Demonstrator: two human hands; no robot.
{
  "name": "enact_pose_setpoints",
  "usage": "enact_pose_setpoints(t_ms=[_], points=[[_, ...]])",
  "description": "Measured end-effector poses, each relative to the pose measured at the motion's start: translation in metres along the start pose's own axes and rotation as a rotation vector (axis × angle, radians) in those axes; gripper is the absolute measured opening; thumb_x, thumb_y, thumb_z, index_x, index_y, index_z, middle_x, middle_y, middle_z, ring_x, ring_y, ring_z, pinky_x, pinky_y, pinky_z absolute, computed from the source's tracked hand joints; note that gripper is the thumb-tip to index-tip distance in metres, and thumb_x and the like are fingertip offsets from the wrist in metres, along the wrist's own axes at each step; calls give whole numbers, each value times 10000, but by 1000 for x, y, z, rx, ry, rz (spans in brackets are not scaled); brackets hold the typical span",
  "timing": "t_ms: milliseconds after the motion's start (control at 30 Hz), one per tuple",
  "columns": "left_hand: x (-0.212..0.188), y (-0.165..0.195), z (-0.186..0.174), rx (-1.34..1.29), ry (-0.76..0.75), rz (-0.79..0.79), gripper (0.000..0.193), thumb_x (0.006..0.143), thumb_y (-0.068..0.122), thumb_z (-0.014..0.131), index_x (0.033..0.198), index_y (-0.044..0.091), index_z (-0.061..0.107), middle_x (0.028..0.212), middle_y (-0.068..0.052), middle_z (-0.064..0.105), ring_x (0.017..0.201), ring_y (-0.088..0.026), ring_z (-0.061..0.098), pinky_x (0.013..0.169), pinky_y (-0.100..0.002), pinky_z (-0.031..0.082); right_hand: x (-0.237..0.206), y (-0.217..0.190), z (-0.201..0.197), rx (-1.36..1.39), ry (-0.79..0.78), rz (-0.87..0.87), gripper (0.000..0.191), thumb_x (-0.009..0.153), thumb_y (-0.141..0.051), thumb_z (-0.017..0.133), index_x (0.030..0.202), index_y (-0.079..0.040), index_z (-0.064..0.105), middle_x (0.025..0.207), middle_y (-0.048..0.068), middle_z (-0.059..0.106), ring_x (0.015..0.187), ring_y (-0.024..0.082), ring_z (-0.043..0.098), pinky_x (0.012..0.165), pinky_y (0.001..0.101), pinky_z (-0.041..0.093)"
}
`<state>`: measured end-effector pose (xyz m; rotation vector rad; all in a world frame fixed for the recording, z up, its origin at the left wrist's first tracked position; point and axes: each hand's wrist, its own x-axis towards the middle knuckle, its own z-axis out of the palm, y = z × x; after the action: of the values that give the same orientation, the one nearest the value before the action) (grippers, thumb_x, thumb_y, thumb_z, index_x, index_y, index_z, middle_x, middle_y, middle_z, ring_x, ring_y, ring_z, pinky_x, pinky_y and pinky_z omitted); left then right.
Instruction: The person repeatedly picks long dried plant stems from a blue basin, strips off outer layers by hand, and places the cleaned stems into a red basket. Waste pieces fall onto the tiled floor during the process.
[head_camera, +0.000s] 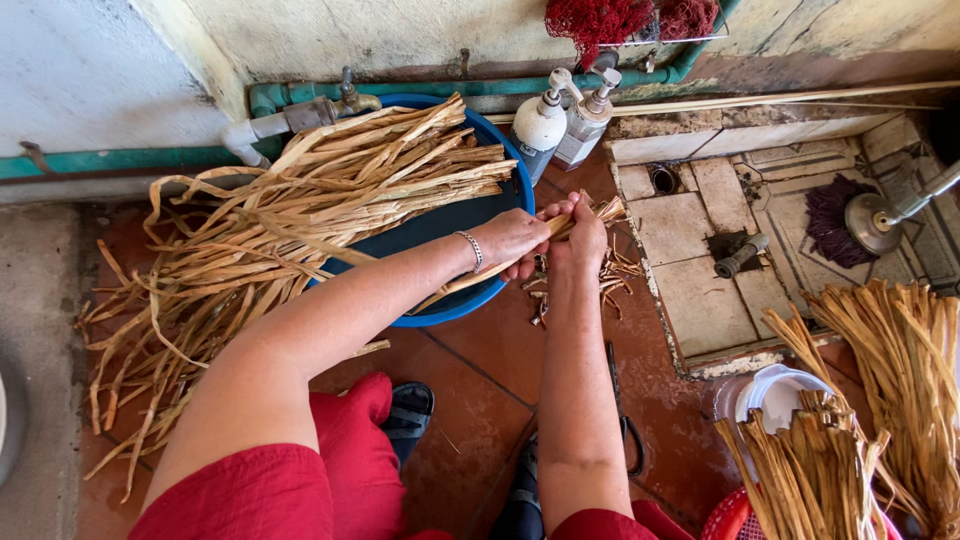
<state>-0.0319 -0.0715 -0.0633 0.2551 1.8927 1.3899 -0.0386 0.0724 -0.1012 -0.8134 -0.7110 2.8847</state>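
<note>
A loose heap of dried straw-coloured strips (250, 240) sprawls from the tiled floor (470, 400) at the left up over the rim of a blue tub (470, 300); the strips are flat, curled at the ends and tangled. The left hand (510, 240), a bracelet (472, 250) at its wrist, is closed around one long strip (470, 282) that slants down across the tub's edge. The right hand (583, 235) meets it just beside the tub, fingers wrapped around the same strip's upper end, where a few short pale ends (610, 210) fan out — how many pieces it pinches is hard to make out. Small scraps (615, 275) lie on the floor under the hands, partly hidden by the right forearm. Two pump bottles (560, 125) stand against the wall behind. Further right, a sunken drain area (700, 250) bounds the floor, and upright bundles of trimmed strips (860, 420) — cut off by the frame — crowd the lower right corner.
</note>
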Motion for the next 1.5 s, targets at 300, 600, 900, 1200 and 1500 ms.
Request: enact_pose_setpoints(t_ms=[300, 600, 900, 1200, 1500], points=[[-6, 15, 31, 334, -51, -14, 331, 921, 320, 434, 873, 84, 661, 600, -99, 699, 465, -173, 645, 450, -345, 566, 39, -65, -37, 28, 176, -233, 258, 1035, -124, 356, 861, -70, 538, 609, -52, 346, 480, 86, 259, 457, 279, 253], [4, 7, 57, 781, -34, 195, 401, 978, 289, 417, 819, 57, 704, 645, -100, 689, 557, -230, 700, 544, -403, 576, 40, -128, -60, -1, 466, -379, 306, 1073, -124, 390, 852, -43, 586, 592, 0, 445, 461, 99, 323, 418, 274, 309], [-26, -25, 53, 754, 90, 494, 321, 959, 245, 500, 810, 60, 716, 655, -124, 678, 537, -264, 630, 536, -438, 523, 33, -177, -85, 33, 597, -394, 295, 1062, -135, 319, 932, -32, 562, 578, -3, 347, 429, 116, 263, 370, 270, 278], [-99, -23, 25, 750, 4, 331, 269, 949, 268, 580, 824, 58, 690, 551, -129, 628, 481, -277, 637, 518, -415, 518, 16, -226, -112, 142, 725, -568, 421, 1087, -187, 284, 954, 64, 594, 625, 64, 526, 437, 113, 362, 386, 272, 384], [-149, -35, -18, 611, -3, 354, 259, 952, 205, 549, 752, 50, 610, 552, -158, 593, 513, -339, 627, 541, -438, 488, -4, -270, -152, 168, 824, -634, 457, 1059, -263, 263, 914, 27, 584, 777, 159, 723, 420, 150, 497, 424, 302, 539]])
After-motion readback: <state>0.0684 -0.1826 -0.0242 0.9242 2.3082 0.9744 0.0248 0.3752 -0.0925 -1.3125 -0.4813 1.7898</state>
